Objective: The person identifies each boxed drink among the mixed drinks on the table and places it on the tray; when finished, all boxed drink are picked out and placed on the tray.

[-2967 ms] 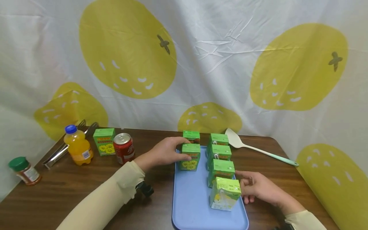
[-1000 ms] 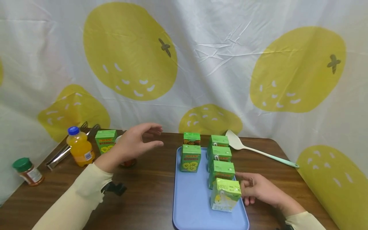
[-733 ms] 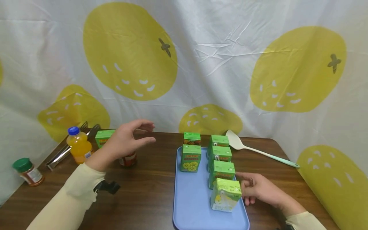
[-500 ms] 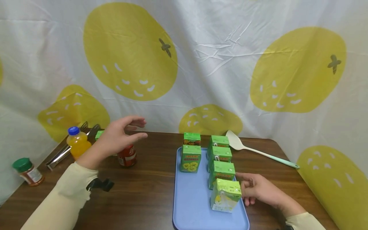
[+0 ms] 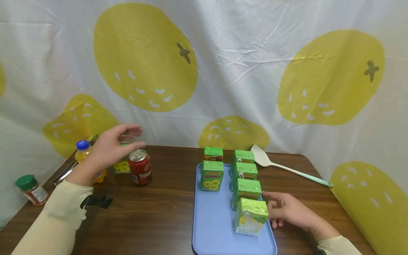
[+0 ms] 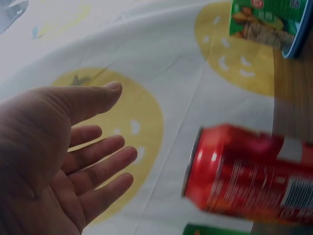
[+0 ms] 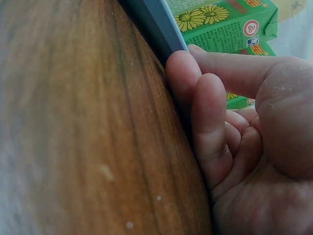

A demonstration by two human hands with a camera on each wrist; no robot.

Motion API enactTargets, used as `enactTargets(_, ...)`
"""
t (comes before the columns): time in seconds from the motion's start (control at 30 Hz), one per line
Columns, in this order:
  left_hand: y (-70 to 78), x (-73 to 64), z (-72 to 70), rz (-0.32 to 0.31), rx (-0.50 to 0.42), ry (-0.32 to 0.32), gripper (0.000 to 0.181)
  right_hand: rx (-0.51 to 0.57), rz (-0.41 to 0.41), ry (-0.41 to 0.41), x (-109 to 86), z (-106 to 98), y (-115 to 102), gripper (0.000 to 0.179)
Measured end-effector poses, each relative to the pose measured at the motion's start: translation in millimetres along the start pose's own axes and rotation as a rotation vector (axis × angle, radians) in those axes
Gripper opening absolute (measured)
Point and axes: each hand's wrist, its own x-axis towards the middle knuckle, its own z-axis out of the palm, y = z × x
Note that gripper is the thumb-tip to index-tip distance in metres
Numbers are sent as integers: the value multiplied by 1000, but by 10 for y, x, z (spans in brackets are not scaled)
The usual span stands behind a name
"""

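Note:
My left hand [image 5: 109,147] hovers with spread, relaxed fingers, holding nothing. Beside it stands a red soda can [image 5: 140,168]; in the left wrist view the can [image 6: 244,171] is apart from the fingertips. Partly behind that hand is a green drink carton [image 5: 122,167] with yellow flowers. My right hand [image 5: 288,211] pinches the right rim of a blue tray [image 5: 211,219] between thumb and fingers, as the right wrist view shows. The tray bears a left row with a flower carton [image 5: 211,179] and another green carton [image 5: 213,154], and a right row of several cartons ending in a yellow-green carton [image 5: 251,219].
An orange drink bottle [image 5: 83,152] with a blue cap is partly hidden by the left hand. Metal tongs [image 5: 63,173] lie behind it. A green-lidded spice jar [image 5: 32,191] is far left. A white spatula [image 5: 287,168] lies behind the tray, right. A lemon-print curtain [image 5: 223,71] hangs behind.
My left hand has let go of the flower carton on the tray and moved left, past the soda can, to the standing green carton. The right hand stays at the tray's rim.

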Motion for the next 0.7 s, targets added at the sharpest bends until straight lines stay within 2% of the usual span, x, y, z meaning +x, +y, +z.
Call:
enactTargets(0.23, -197, 5, -147, -55, 61, 6, 61, 9, 10, -1, -2, 1, -4, 85)
enactTargets(0.47, -331, 33, -211, -87, 151, -39, 67, 13, 15, 0, 6, -7, 0, 85)
enactTargets(0.7, -421, 72, -245, -68, 345, -89, 68, 8, 9, 1, 7, -5, 11, 85)
